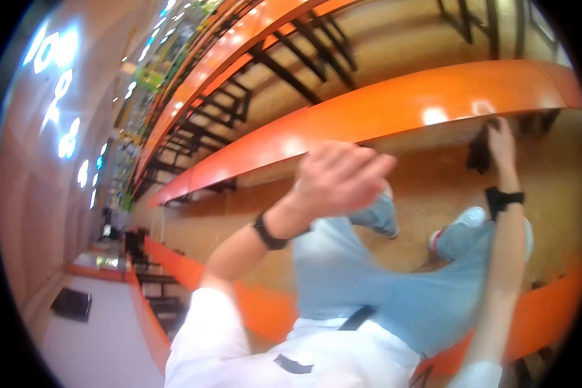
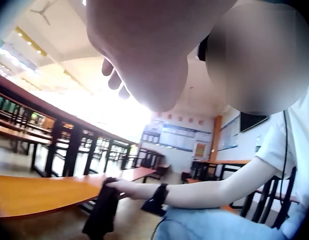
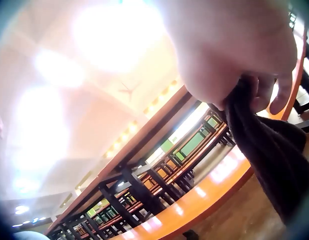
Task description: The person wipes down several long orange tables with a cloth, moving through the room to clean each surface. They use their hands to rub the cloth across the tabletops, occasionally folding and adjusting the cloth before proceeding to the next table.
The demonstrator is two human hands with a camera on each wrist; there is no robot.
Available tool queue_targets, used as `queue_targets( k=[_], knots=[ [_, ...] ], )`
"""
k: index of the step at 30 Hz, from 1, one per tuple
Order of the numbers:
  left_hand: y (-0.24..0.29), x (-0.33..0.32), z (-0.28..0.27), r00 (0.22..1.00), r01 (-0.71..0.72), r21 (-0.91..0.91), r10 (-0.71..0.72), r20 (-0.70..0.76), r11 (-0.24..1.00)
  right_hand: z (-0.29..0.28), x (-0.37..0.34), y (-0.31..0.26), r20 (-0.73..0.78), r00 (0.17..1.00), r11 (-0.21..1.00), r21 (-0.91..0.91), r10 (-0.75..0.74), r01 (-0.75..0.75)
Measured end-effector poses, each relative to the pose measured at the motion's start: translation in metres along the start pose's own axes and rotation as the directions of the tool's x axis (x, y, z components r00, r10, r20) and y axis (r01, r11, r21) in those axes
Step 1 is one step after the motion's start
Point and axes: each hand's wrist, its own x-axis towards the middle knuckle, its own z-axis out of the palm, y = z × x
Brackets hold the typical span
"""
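Observation:
A dark, soft cloth (image 1: 478,150) hangs from my right hand (image 1: 502,139), beside the edge of the long orange bench (image 1: 368,113). The right wrist view shows the fingers and thumb gripping the bunched top of the cloth (image 3: 267,150), whose folds drop below the hand. Its lower part also dangles free in the left wrist view (image 2: 102,212). My left hand (image 1: 343,178) is raised in front of my body, over the lap, with nothing in it. Its fingers look relaxed and slightly bent, blurred in the head view. Both wrists wear black straps.
More orange tables and benches on black legs (image 1: 297,77) run in rows beyond. Behind my legs is another orange bench (image 1: 265,310). Tan floor (image 1: 420,174) lies around my feet. A white wall with notice boards (image 2: 177,137) stands farther off.

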Motion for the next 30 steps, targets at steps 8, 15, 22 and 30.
queue_targets(
  k=[8, 15, 22, 30],
  knots=[
    [0.052, 0.064, -0.043, 0.834, 0.063, -0.366, -0.251, -0.491, 0.928, -0.052, 0.026, 0.201, 0.072, 0.990, 0.990, -0.060, -0.124, 0.129],
    [0.074, 0.048, -0.053, 0.660, 0.042, -0.410, -0.334, -0.673, 0.911, -0.110, 0.034, 0.266, 0.007, 0.993, 0.933, -0.342, -0.118, 0.113],
    [0.087, 0.052, -0.054, 0.625, 0.050, -0.365, -0.314, -0.715, 0.930, -0.120, 0.043, 0.274, 0.042, 0.998, 0.901, -0.430, -0.048, 0.062],
    [0.113, 0.060, -0.037, 0.609, 0.066, -0.269, -0.252, -0.752, 0.961, -0.100, -0.010, 0.117, -0.013, 1.000, 0.986, -0.162, 0.023, -0.024]
  ],
)
